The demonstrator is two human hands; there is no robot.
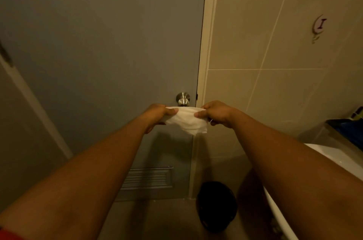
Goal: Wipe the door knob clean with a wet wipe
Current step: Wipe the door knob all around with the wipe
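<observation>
A round silver door knob [183, 98] sits on the grey door [102, 47] near its right edge. Just below and in front of the knob, a white wet wipe [188, 121] is stretched between both hands. My left hand [158, 115] pinches the wipe's left end and my right hand [215, 114] pinches its right end. The wipe's top edge hides the lower rim of the knob. Whether the wipe touches the knob I cannot tell.
A cream door frame [208, 43] and beige tiled wall [284, 53] lie to the right. A wall hook [319, 25] hangs high on the tiles. A white basin edge [334, 153] is at the right, a dark bin [216, 206] on the floor, a vent [149, 179] low in the door.
</observation>
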